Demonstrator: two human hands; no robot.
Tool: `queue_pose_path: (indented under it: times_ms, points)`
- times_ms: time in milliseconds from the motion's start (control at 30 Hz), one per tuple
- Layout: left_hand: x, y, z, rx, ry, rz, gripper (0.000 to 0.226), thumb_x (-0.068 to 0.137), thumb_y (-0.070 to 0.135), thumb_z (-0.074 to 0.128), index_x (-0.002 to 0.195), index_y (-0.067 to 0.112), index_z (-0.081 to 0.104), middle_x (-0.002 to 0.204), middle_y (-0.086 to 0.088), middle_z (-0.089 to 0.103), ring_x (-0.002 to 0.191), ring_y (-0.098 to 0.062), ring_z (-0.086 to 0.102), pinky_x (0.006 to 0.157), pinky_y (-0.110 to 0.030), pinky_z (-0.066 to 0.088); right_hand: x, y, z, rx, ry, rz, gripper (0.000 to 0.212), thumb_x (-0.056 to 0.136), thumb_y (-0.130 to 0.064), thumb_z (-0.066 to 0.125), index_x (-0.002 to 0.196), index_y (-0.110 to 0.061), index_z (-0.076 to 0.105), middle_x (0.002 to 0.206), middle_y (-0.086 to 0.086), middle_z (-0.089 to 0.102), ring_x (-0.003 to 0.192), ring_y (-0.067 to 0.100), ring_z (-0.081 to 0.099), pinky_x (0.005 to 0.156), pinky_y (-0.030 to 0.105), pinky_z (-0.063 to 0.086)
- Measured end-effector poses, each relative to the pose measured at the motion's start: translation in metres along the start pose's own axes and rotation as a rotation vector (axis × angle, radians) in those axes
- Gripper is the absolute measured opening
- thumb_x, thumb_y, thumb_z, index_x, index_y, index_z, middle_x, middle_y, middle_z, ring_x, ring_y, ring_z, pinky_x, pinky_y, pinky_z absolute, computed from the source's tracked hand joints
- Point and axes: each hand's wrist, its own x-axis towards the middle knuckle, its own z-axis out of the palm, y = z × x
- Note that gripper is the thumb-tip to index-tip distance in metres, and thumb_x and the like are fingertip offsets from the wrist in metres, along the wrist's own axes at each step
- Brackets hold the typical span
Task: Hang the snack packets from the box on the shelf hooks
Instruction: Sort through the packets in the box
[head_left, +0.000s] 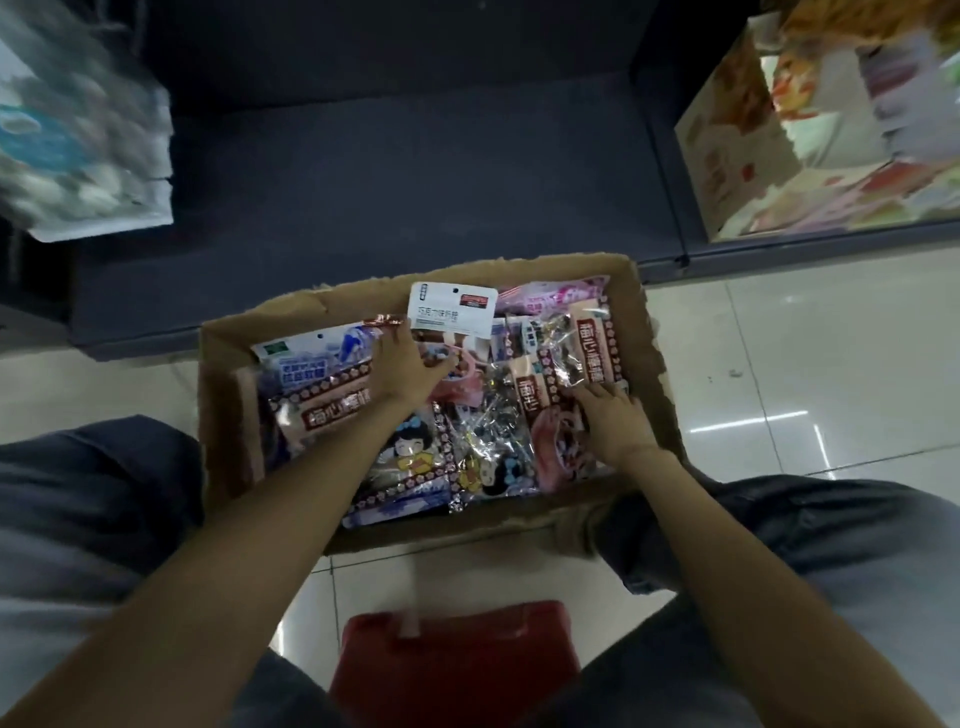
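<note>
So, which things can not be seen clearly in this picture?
- Shelf hooks: none shows in the head view.
- Hanging packets, top left: motion blur, print unreadable.
- Lower packets in the box: covered by upper packets and both arms.
- Left hand fingertips: buried among packets.
- Right hand grip: unclear.

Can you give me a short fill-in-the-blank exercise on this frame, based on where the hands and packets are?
1. Both hands, the left hand and the right hand, reach into a ____ box of snack packets.
2. The box stands on the tiled ____.
3. The white-headed packet stands up at the box's ____ side, away from the person.
4. Between the person's knees is a ____ stool.

Missing words: cardboard; floor; far; red
</note>
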Motion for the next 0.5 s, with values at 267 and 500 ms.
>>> queue_pose_path:
  times_ms: [267, 500]
  points:
    - [0.002, 0.015, 0.007, -0.342, 0.029, -0.123, 0.069, 0.072, 0.022, 0.082, 0.128, 0.009, 0.044, 0.13, -0.008, 0.057, 0.118, -0.026, 0.055, 0.091, -0.028, 0.041, 0.002, -0.009, -0.008, 0.111, 0.44, -0.326, 0.014, 0.08, -0.013, 0.071, 0.094, -0.011, 0.073, 0.101, 0.007, 0.068, 0.105, 0.035, 0.051, 0.086, 0.045, 0.048]
    - [-0.048, -0.043, -0.029, -0.225, -0.035, -0.071, 0.072, 0.07, 0.023, 0.084, 0.129, 0.016, 0.044, 0.124, -0.004, 0.062, 0.111, -0.025, 0.059, 0.086, -0.033, 0.045, 0.011, -0.076, 0.007, 0.146, 0.434, -0.463, 0.037, 0.074, 0.003, 0.072, 0.106, -0.014, 0.07, 0.116, 0.011, 0.063, 0.108, 0.034, 0.056, 0.085, 0.047, 0.052]
